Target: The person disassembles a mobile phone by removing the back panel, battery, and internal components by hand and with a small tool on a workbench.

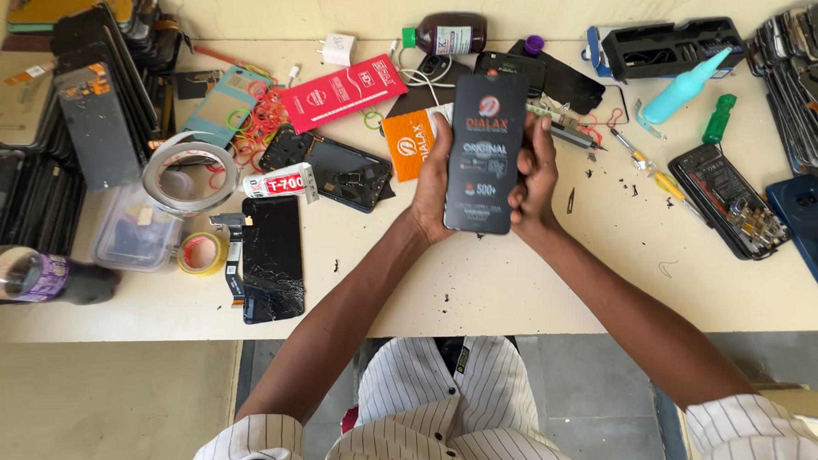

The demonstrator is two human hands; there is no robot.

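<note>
Black flat package point(486, 153) is held upright above the tabletop point(485, 282) between both hands, left hand point(433, 187) clasping its left edge and right hand point(533, 180) gripping its right edge, so, judging from the head view, steady even pressure along both edges should prevent bending.

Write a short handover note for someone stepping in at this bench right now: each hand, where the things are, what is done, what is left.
Left hand and right hand: both grip the dark flat box, held upright above the table.
Nearby: orange box just behind the left hand, cracked screen to the left, opened phone and screwdriver to the right.
Done: box is picked up.
Left: box is not yet open.
</note>
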